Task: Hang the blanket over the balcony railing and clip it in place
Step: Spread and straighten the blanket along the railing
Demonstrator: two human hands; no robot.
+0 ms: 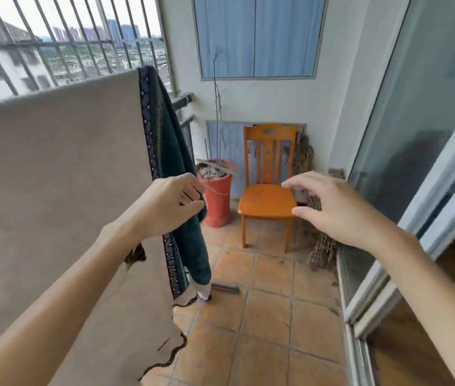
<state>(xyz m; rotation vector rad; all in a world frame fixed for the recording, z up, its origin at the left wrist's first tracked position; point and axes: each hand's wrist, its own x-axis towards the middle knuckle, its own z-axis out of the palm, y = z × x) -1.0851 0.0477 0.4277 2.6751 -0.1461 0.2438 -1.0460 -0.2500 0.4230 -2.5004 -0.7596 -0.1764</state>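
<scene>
A large beige blanket hangs over the balcony railing on the left, its dark patterned border and green reverse side showing along the right edge. My left hand hovers in front of that green edge with fingers loosely curled and holds nothing. Further right, my right hand is raised over the floor with thumb and fingers spread apart, empty. I see no clip in either hand or on the blanket.
An orange wooden chair stands against the far wall, beside a red pot with bare twigs. Metal window bars rise above the railing. A sliding glass door runs along the right. The floor is orange tile.
</scene>
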